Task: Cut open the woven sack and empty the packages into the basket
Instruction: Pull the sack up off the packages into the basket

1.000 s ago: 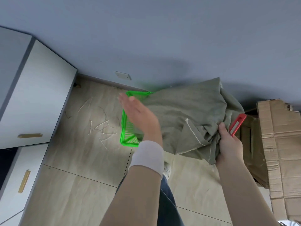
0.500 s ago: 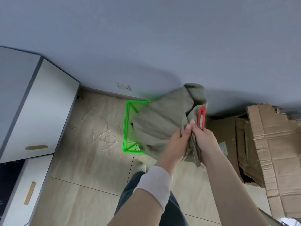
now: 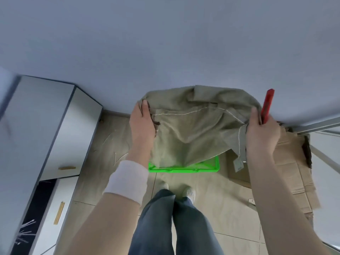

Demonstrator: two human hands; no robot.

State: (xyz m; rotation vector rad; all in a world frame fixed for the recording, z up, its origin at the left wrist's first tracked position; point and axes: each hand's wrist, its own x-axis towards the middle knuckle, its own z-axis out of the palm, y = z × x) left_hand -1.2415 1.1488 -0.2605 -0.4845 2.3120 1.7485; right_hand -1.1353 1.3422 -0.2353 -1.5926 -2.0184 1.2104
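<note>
Left hand (image 3: 142,126) is gripping one top corner of the single olive-green woven sack (image 3: 193,129). Right hand (image 3: 262,134) is clutching the opposite corner together with one red utility knife (image 3: 267,105). Sack is hanging stretched between both hands, drooping over one bright green plastic basket (image 3: 184,169) on the floor. Small white label (image 3: 238,164) beyond it, unreadable.

Woven sack (image 3: 193,129): olive woven cloth, matt, coarse, creased; pale thread along the seam.
Basket (image 3: 184,169): bright green plastic, glossy.
Cutter (image 3: 267,105): red plastic casing, smooth.
Wristband (image 3: 127,181): white knitted cloth, matt.
Cardboard (image 3: 294,162): brown, matt, rough at torn edges.
Trousers (image 3: 160,227): blue denim.
Cabinet (image 3: 73,137): smooth pale panels (slight sheen), brass-coloured handles.
Floor (image 3: 211,196): smooth beige tiles.
</note>
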